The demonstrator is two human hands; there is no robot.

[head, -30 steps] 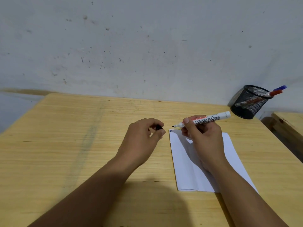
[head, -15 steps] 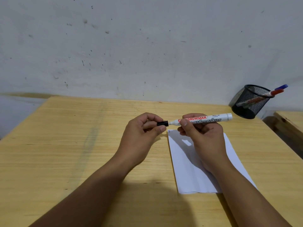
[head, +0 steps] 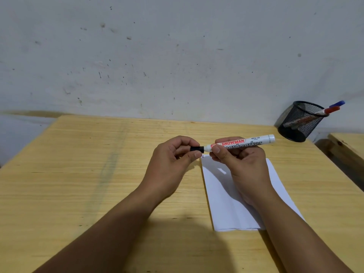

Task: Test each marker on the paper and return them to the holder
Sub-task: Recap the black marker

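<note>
A white board marker lies level in the air above the far end of the white paper. My right hand grips its barrel. Its black cap sits on the tip, pinched by the fingers of my left hand. A small blue mark shows at the paper's far left corner. The black mesh holder stands at the table's far right corner with a red-capped marker and a blue-capped marker leaning out of it.
The wooden table runs up to a grey, speckled wall. A second wooden surface begins past the right edge, with a dark gap between the two.
The cap was apart from the bare tip a second ago. My left hand brought it to the marker and it now covers the tip. Both hands rose slightly.
</note>
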